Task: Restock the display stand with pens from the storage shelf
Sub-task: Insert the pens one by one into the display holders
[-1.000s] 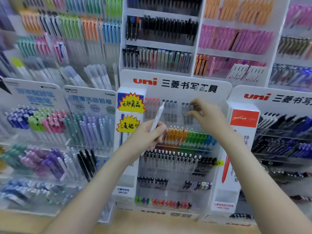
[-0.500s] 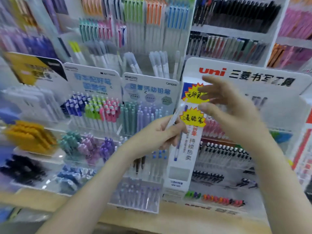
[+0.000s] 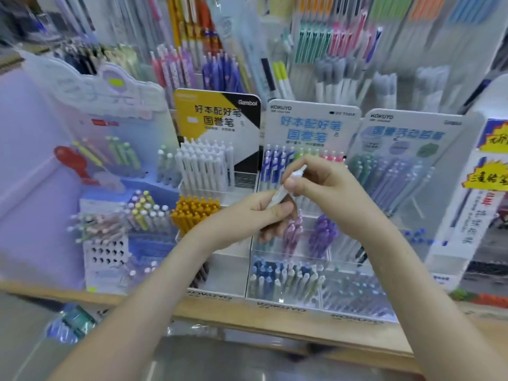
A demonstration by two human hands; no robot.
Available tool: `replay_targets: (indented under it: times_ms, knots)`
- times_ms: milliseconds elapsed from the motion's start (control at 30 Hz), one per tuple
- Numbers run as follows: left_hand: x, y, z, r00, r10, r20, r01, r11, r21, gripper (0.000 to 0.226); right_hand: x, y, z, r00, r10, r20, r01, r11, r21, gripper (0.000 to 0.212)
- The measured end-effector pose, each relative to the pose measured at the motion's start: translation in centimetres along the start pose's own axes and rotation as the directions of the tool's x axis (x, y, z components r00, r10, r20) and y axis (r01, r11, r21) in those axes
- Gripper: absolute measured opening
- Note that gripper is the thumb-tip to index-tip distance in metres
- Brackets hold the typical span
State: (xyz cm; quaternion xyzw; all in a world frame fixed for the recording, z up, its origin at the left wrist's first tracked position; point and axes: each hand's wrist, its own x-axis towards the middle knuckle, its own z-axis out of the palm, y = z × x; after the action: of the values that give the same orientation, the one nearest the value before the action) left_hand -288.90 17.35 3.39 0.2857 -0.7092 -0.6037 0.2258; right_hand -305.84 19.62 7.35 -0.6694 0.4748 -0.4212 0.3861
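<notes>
I have the pen (image 3: 278, 196) out before the stand (image 3: 310, 125), left hand (image 3: 255, 218) wrapped round its barrel, right hand (image 3: 327, 185) pinching the top; I'd square it upright before slotting it in.

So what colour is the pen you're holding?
White; the pen shows best in the head view.

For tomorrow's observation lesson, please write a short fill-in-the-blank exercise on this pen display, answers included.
The pen gripped by the left hand and the right hand is coloured ____.
The yellow-and-black sign bears the brand name ____.
The blue-lettered sign right beside it bears the brand name ____.
Missing words: white; Gambol; KOKUYO.
</notes>
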Motion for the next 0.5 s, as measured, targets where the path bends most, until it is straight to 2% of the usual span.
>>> replay_targets:
  times_ms: [67,100,167,200,267,367,500]
  knots:
    - [-0.6,-0.9,-1.6,0.983,0.000,-0.183,0.025,0.991,0.133,0.013,1.0,0.0,1.4,0.998,0.003,-0.068,-0.005,1.000,-0.025,0.007]
    - [-1.0,-1.5,-2.4,0.949,0.028,-0.314,0.046,0.973,0.226,0.011,1.6,0.0,2.0,0.993,0.002,-0.118,-0.004,1.000,-0.021,0.008]
    - [-1.9,-2.8,-4.5,0.827,0.156,-0.540,0.131,0.881,0.456,0.020,3.0,0.2,3.0,0.977,-0.001,-0.213,-0.004,1.000,-0.023,0.012]
    - [-2.5,-3.5,-5.7,0.775,0.236,-0.587,0.167,0.819,0.549,0.027,3.8,0.4,3.5,0.969,-0.006,-0.247,-0.004,0.999,-0.037,0.013]
    - [-3.3,-5.1,-8.1,0.716,0.355,-0.601,0.227,0.696,0.681,0.041,5.3,1.0,4.6,0.962,-0.011,-0.274,-0.019,0.994,-0.104,0.009]
    - [-3.7,-7.3,-11.2,0.683,0.461,-0.567,0.309,0.520,0.796,0.053,7.3,1.9,6.4,0.969,-0.026,-0.247,-0.045,0.959,-0.278,0.005]
    - [-3.1,-8.9,-12.7,0.718,0.506,-0.478,0.320,0.370,0.872,0.063,9.2,3.2,7.8,0.972,-0.038,-0.230,-0.058,0.916,-0.396,0.007]
